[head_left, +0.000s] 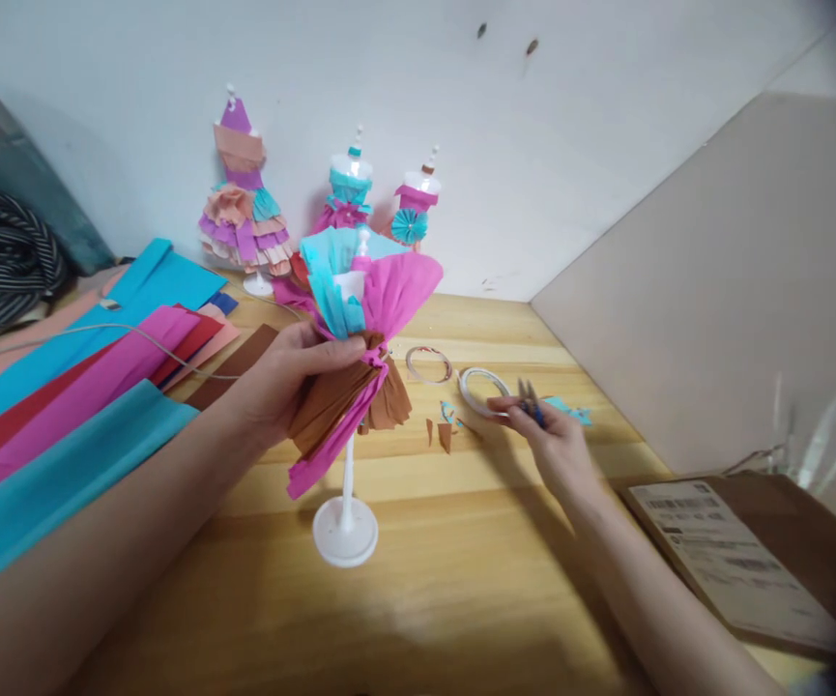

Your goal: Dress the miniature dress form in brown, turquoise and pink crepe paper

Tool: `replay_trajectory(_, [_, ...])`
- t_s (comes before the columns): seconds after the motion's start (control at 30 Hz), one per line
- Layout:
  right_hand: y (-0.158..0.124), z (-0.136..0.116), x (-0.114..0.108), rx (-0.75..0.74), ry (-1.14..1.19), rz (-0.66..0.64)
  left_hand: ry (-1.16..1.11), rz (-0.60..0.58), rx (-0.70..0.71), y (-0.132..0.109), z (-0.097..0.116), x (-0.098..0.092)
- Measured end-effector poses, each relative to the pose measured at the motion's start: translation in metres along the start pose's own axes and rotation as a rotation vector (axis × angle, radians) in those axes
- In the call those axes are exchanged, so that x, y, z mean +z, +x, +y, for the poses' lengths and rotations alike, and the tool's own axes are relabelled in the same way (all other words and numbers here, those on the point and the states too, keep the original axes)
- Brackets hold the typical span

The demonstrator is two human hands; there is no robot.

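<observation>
My left hand (288, 379) is closed around the waist of a small white mannequin stand (346, 527) wrapped in pink, turquoise and brown crepe paper (381, 300). The stand's round base rests on the wooden table (461, 580). My right hand (552, 437) lies on the table to the right, fingers closed on small blue-handled scissors (532, 400). A roll of white tape (475, 389) lies just beside those fingers, and a second tape ring (429, 363) sits a little further left.
Three dressed paper mannequins (244, 217) stand against the back wall. Sheets of turquoise, pink and red crepe paper (76, 406) fan out on the left. Paper scraps (441, 430) lie mid-table. A brown parcel with a label (733, 561) sits at the right.
</observation>
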State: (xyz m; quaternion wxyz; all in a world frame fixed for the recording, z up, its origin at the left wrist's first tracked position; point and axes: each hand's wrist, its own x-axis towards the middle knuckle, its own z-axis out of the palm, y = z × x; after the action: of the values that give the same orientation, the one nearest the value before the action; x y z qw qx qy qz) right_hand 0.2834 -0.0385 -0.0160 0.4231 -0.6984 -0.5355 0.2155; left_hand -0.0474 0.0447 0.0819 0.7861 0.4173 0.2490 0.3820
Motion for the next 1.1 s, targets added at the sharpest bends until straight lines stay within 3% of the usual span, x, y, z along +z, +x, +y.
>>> replay_trajectory(0.1, [0.021, 0.024, -0.027, 0.019, -0.063, 0.188, -0.005, -0.007, 0.017, -0.001, -0.002, 0.003])
replay_trajectory(0.17, [0.035, 0.038, -0.040, 0.014, -0.116, 0.236, 0.004, -0.020, 0.014, -0.001, -0.001, 0.006])
replay_trajectory(0.27, [0.038, 0.050, -0.047, 0.054, -0.160, 0.170, -0.005, -0.030, 0.012, -0.002, 0.000, 0.006])
replay_trajectory(0.37, [0.010, 0.047, -0.035, 0.045, -0.165, 0.081, 0.007, -0.025, 0.004, 0.000, -0.001, 0.001])
replay_trajectory(0.53, [-0.046, 0.009, 0.010, -0.014, -0.070, -0.128, 0.020, -0.051, -0.024, 0.003, -0.007, -0.004])
replay_trajectory(0.67, [-0.042, -0.028, 0.036, -0.042, 0.083, -0.281, -0.004, -0.080, -0.028, 0.001, -0.014, 0.001])
replay_trajectory(0.93, [-0.004, -0.089, 0.028, -0.053, 0.407, -0.146, 0.010, -0.121, 0.017, -0.009, -0.014, 0.011])
replay_trajectory(1.1, [0.007, -0.140, 0.026, -0.143, 0.569, -0.115, 0.160, -0.190, 0.055, -0.023, -0.006, 0.030])
